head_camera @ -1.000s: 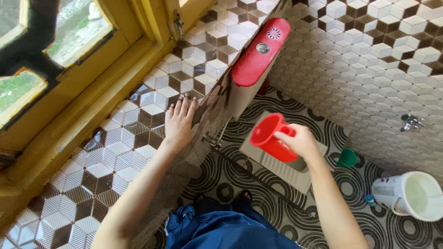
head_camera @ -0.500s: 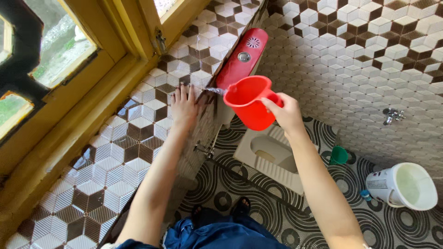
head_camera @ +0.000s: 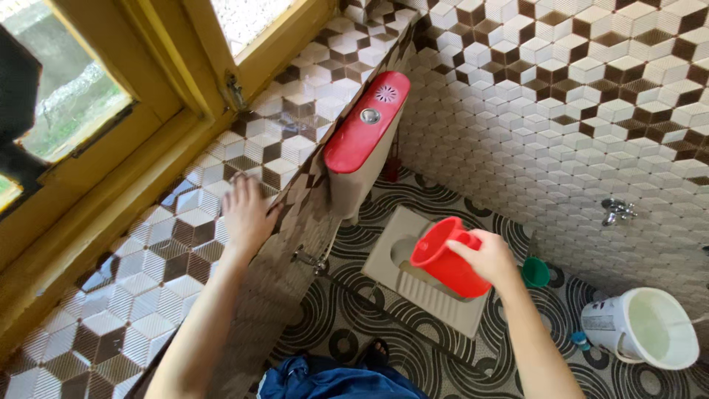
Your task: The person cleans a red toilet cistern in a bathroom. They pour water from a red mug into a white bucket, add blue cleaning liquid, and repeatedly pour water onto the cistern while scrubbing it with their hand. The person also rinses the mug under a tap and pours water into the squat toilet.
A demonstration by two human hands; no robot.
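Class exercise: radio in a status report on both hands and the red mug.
Left hand flat on tiled ledge. Right hand grips red mug by its handle, above squat toilet pan. Nothing in the way.

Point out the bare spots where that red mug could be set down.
The tiled ledge is bare between the window frame and left hand. Patterned floor lies bare beside the squat pan. Right hand holds the red mug; near the white bucket and green cup it is crowded.

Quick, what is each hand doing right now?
Left hand: open, flat on the tiled ledge, holding nothing.
Right hand: closed on the handle of the red mug.
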